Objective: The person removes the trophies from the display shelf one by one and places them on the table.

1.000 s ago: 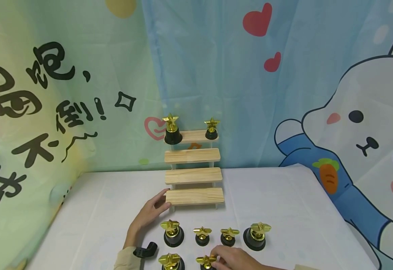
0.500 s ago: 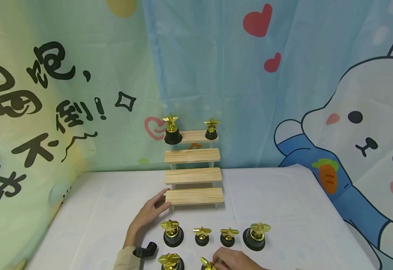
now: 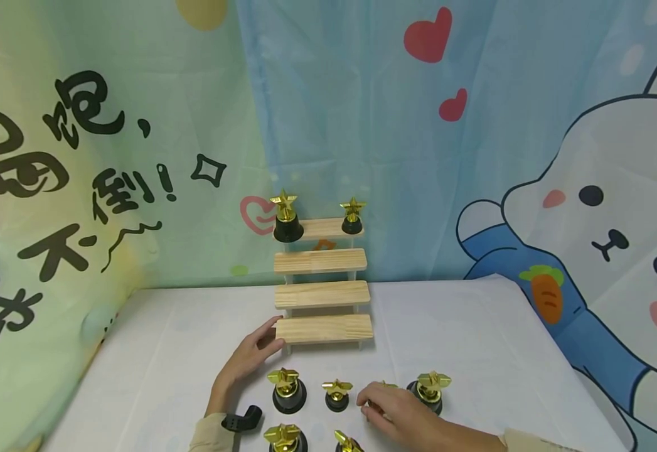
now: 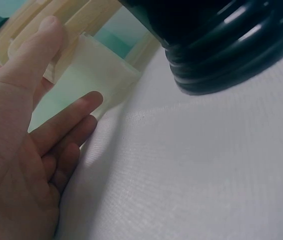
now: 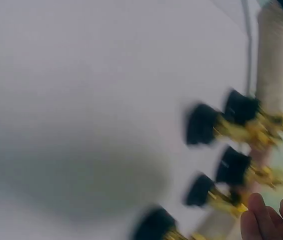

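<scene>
In the head view, my left hand (image 3: 251, 356) grips the left end of the lowest step of a wooden tiered display stand (image 3: 324, 329). Its thumb lies on the plank in the left wrist view, the other fingers loosely bent below. My right hand (image 3: 398, 411), fingers relaxed and holding nothing, is over the table. It largely covers a small gold star trophy (image 3: 389, 385) and overlaps the base of a large star trophy (image 3: 431, 390). A small trophy (image 3: 337, 395) stands left of it. Another small trophy (image 3: 348, 442), its star turned askew, is at the bottom edge.
On the stand's top step are a large star trophy (image 3: 287, 218) and a smaller one (image 3: 353, 216). Two more large trophies, a rear one (image 3: 288, 392) and a front one (image 3: 285, 438), stand right of my left forearm. A printed curtain (image 3: 328, 125) hangs behind the white-covered table (image 3: 452, 333).
My right hand has let go of the front small trophy, whose star is now turned, and has moved up and right over the back row. My left hand stays on the stand.
</scene>
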The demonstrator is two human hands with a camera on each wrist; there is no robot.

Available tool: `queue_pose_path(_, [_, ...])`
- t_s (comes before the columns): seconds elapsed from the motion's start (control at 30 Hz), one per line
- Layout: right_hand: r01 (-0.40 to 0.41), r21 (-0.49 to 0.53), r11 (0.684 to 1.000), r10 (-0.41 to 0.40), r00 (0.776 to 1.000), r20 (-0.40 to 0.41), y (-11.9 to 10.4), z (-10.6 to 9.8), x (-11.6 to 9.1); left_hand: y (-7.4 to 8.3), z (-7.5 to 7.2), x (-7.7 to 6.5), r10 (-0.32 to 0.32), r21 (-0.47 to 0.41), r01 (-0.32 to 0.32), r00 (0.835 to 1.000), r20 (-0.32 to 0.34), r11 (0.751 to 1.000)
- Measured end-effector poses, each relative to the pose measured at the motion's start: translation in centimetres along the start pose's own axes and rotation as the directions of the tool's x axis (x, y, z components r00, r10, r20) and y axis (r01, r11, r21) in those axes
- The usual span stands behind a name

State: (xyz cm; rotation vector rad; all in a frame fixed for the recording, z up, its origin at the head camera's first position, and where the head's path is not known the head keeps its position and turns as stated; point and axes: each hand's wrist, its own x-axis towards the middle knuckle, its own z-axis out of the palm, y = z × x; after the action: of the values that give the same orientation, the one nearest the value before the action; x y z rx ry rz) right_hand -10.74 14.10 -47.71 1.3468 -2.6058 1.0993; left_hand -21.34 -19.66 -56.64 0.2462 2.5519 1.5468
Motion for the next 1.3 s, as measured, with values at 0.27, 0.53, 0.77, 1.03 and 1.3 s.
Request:
queue_pose_path(0.27, [0.015,-0.103,0.995,-0.030,0.988,-0.149,-0.1,-4.8,4.2,-0.3,0.0,0.1,0.005,0.001,-0.005,1.000,-0.006,1.000])
queue_pose_path(0.53, [-0.079,-0.228,0.970,0.023,0.971,-0.238,2.4,-9.5,9.3,-0.4,-0.1,0.1,0.015,-0.003,-0.015,1.000,-0.005,1.000])
queue_pose_path(0.77, [-0.247,-0.199,0.948,0.183,0.938,-0.293,5.9,-13.3,13.4,-0.2,-0.1,0.1,0.011,-0.011,-0.011,1.000,0.000,1.000])
queue_pose_path(1.03, [-0.401,-0.165,0.901,0.340,0.890,-0.305,8.1,-15.8,17.7,-0.1,-0.2,0.0,0.016,-0.001,-0.016,1.000,-0.008,1.000])
queue_pose_path(1.3, [-0.446,-0.153,0.882,0.389,0.872,-0.297,9.3,-16.6,20.2,-0.2,-0.1,0.1,0.010,-0.007,-0.010,1.000,0.002,1.000])
